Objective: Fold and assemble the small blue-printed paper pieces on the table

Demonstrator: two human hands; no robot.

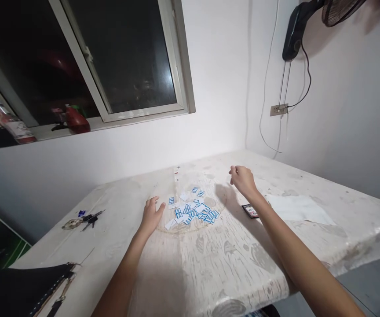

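On the pale, patterned desk [206, 259], plenty around the edges. Toward the left side, a bunch of keys [91, 220], with a small blue item [82, 213] just beyond. In the near left corner, a black case [21, 286] with light stitching, cut off by the border of the view. On the right, a white sheet [302, 209] lying flat, and near its left end a flat, dark-edged box [250, 211], partly hidden behind the right forearm [285, 237]. Near the far edge, a few tiny bits [176, 173], too small to identify. Behind, a white wall [216, 79] with a sliding window [133, 57], a red container [77, 121] on its sill, and to the right a black fan [292, 39] above an outlet [279, 110].

In the middle of the desk, between both hands, small white cards [193, 211] with blue markings, heaped loosely and overlapping, with several strays on the far side and one toward the left.

Just left of the heap, the left grip [152, 215]: loosely open, fingers a little apart, thumb near the closest stray, bare of any visible hold. Beyond the heap and to its right, the right grip [242, 179]: raised over the desk, fingers curled in, apart from the cards. Cannot tell whether holding something small or bare.
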